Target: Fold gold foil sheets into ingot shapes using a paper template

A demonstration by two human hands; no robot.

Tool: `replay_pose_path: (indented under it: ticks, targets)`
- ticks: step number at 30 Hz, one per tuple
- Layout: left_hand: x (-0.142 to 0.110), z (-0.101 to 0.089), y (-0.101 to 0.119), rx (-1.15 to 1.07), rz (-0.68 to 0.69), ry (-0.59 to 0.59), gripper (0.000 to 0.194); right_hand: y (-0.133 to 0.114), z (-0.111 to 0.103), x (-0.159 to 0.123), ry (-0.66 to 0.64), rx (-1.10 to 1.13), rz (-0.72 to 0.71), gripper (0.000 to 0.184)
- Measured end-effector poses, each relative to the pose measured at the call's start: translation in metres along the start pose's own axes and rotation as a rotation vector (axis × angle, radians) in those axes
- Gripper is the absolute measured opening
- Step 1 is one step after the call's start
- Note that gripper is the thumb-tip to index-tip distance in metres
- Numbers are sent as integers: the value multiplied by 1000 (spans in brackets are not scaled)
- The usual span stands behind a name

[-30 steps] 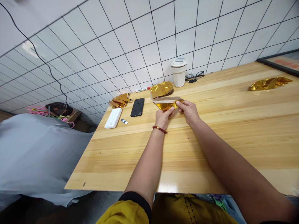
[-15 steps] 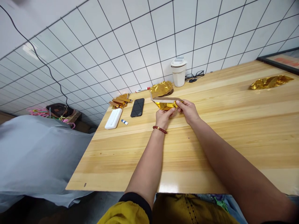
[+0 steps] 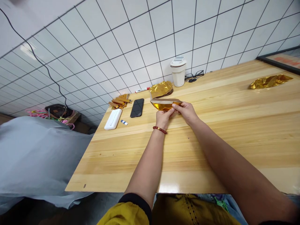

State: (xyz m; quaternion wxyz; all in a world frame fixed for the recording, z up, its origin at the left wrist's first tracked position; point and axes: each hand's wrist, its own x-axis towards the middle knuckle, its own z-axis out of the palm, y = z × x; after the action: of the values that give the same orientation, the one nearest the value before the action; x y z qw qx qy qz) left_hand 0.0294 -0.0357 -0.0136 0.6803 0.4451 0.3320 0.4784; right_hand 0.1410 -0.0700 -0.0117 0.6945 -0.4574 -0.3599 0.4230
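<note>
The left hand (image 3: 164, 117) and right hand (image 3: 186, 111) are both pinching a folded gold foil piece (image 3: 164, 104) above the desk (image 3: 211, 131). No writing is showing legibly.

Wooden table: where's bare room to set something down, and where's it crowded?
Bare wood on the wooden table from the near edge up to both forearms, and the wide stretch between the right hand and the far crumpled gold foil. Crowded along the wall: phone, white case, foil strips, cup.
</note>
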Motion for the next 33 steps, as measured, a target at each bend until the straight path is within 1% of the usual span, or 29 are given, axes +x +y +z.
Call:
replay_pose_path:
  ticks: [5, 8, 14, 18, 20, 23, 25, 30, 33]
  targets:
    - [-3, 1, -1, 54, 24, -47, 38, 0, -4, 2, 104, 55, -44, 47]
    - [-3, 1, -2, 75, 51, -31, 33, 1, -6, 4, 143, 49, -59, 48]
    - [2, -1, -3, -5, 31, 83, 38, 2, -6, 3, 129, -23, -77, 47]
    - [2, -1, -2, -35, 34, 108, 42, 1, -3, 2, 45, -34, -73, 47]
    - [2, 0, -1, -46, 36, 90, 42, 1, -1, 2, 36, -30, -80, 48]
    - [0, 1, 0, -18, 12, 8, 39, 1, -1, 3, 79, -2, -99, 46]
    - [0, 2, 0, 4, -5, -26, 36, 1, -2, 3, 84, 12, -98, 46]
    - [2, -1, -1, -1, 1, -4, 33, -1, -2, 2, 36, 36, -70, 49]
    - [2, -2, -1, -4, 3, 2, 32, 1, -1, 2, 25, 7, -54, 50]
